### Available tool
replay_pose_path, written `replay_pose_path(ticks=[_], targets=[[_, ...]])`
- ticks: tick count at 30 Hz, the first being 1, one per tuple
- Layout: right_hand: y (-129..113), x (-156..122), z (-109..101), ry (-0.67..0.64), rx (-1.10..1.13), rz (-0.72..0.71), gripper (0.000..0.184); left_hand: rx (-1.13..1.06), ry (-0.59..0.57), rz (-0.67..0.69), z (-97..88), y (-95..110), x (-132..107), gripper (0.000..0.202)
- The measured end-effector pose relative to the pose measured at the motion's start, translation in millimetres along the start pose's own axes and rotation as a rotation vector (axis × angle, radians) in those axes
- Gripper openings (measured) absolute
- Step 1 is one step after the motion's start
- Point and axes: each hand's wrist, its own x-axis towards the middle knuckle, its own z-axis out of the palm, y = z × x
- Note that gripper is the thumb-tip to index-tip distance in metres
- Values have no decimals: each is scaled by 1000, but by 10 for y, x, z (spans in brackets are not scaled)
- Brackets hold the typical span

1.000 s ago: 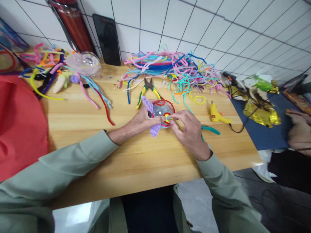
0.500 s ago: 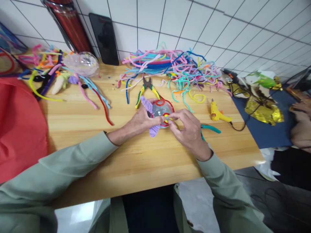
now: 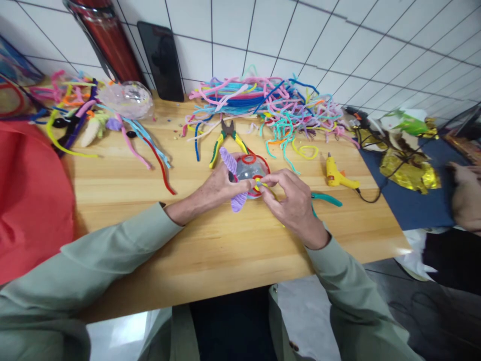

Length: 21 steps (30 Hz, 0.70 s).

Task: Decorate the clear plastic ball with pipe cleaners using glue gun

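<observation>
Basically, left hand [image 3: 221,186] is curled around the clear plastic ball [image 3: 246,171], presumably steadying it, while right hand [image 3: 290,200] pinches yellow pipe cleaner [image 3: 257,184] against it.

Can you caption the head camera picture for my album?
Left hand holds a clear ball trimmed in red; right hand works at its yellow patch, pliers behind.

left hand [image 3: 222,186] holds a clear, red-trimmed shell [image 3: 246,172]

We've got a clear ball [image 3: 245,171] with red rings [image 3: 248,162] and ribbed purple flaps [image 3: 228,160]. Our tiled wall [image 3: 233,30] is white with a dark grid
</observation>
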Motion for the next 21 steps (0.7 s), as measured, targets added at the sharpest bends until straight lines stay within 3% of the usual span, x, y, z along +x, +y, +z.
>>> replay_pose_path(ticks=[12, 21], targets=[[-23, 13, 11, 3, 11, 6, 12, -23, -41, -5, -19, -62, 45, 65], [-22, 2, 16, -18, 18, 28, 16, 83, 12, 3, 32, -18, 59, 56]])
